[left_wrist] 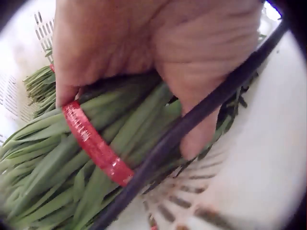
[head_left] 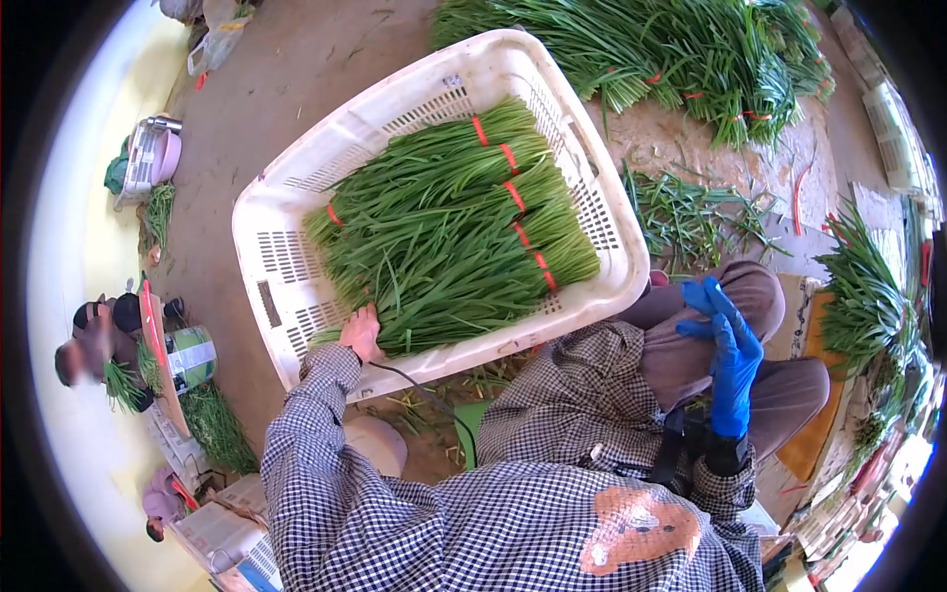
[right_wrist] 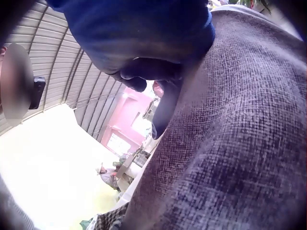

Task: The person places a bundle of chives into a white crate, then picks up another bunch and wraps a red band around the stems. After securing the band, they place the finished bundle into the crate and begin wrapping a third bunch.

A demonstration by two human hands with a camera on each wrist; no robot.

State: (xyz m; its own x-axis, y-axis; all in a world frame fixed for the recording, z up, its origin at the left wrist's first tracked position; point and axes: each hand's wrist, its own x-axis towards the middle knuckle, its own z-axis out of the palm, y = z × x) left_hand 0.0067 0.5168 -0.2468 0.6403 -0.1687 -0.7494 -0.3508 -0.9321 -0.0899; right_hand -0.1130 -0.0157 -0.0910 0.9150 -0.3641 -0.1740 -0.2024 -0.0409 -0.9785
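Observation:
A white plastic crate (head_left: 623, 268) stands before me, filled with bunches of garlic chives (head_left: 434, 232) laid side by side and bound with red tape. My bare left hand (head_left: 362, 333) reaches into its near left corner. In the left wrist view, that hand (left_wrist: 144, 43) grips one bunch (left_wrist: 110, 124) from above, thumb on one side and fingers on the other, close to its red tape band (left_wrist: 93, 141). A dark cord (left_wrist: 177, 132) crosses in front of the bunch. My right hand (head_left: 732, 360), in a blue glove, rests on my knee with fingers extended and nothing held.
More tied chives (head_left: 681, 59) are heaped on the floor beyond the crate, with loose leaves (head_left: 691, 212) scattered nearer. Another pile of chives (head_left: 863, 286) lies to my right. A green stool (head_left: 472, 429) shows beside me. Other people (head_left: 104, 340) work along the left wall.

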